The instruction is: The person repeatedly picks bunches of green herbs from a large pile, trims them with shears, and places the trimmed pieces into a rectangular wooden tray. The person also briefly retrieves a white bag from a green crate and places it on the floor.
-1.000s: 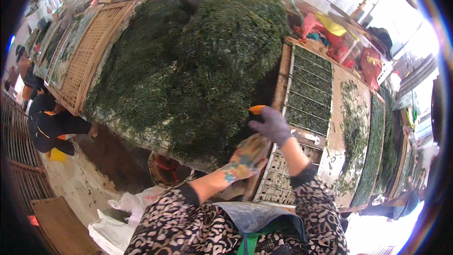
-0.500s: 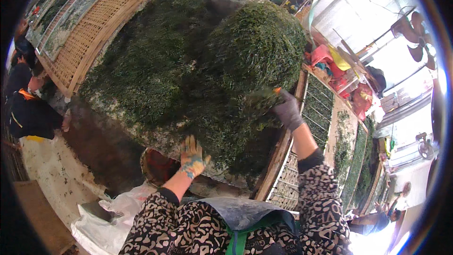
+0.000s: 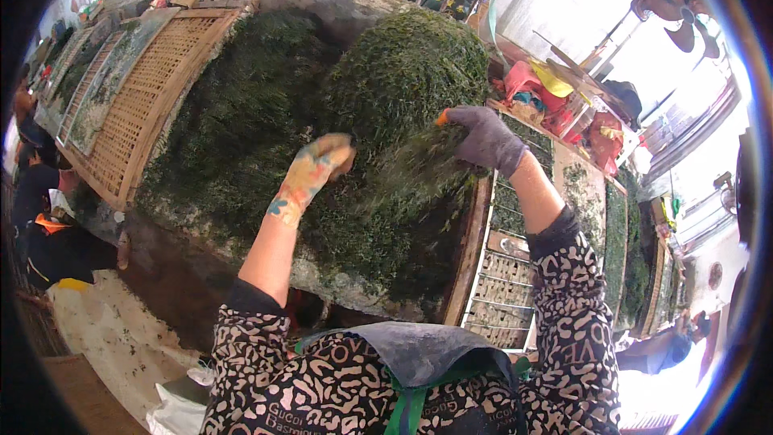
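Observation:
A big heap of dark green seaweed (image 3: 266, 113) fills the middle of the view. My left hand (image 3: 314, 173), in a patterned yellow glove, presses into the heap's front slope with its fingers curled in the seaweed. My right hand (image 3: 483, 138), in a grey glove, grips a loose clump of seaweed (image 3: 419, 165) at the right side of the heap. Both forearms come up from my patterned black and white sleeves.
Woven bamboo drying frames (image 3: 133, 105) lie to the left of the heap. Wooden frames with spread seaweed (image 3: 515, 217) stand at the right. A person in dark clothes (image 3: 48, 234) crouches at the far left. Red and yellow items (image 3: 555, 97) sit at the back right.
Both hands have risen up the heap. My left hand moved from the heap's lower edge to its front slope. My right hand now pulls a clump out of the pile.

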Tool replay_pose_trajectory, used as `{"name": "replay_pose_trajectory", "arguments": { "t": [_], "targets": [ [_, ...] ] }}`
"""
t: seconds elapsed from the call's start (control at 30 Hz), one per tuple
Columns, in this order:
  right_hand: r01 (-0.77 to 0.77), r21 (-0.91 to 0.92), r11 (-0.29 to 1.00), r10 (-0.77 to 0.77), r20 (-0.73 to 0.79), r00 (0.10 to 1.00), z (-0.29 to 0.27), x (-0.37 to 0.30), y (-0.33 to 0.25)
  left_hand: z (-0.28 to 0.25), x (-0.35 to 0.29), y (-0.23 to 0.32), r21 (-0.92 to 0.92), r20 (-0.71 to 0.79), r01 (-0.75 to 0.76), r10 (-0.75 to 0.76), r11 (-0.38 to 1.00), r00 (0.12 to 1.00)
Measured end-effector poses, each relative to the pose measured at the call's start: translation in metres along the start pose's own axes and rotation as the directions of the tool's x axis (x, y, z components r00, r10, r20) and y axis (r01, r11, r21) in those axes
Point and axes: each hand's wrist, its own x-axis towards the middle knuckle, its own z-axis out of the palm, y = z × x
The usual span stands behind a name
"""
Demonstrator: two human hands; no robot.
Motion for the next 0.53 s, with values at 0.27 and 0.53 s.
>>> {"name": "replay_pose_trajectory", "arguments": {
  "t": [0.27,0.53],
  "targets": [
    [0.014,0.149,0.989,0.024,-0.249,0.968,0.036,0.018,0.015,0.102,0.028,-0.028,-0.038,0.375,0.035,-0.018,0.999,0.927],
    [0.025,-0.032,0.999,-0.01,0.406,0.914,0.146,-0.051,0.095,0.093,-0.014,-0.146,-0.362,0.254,0.443,-0.37,0.82,0.894]
  ]
}}
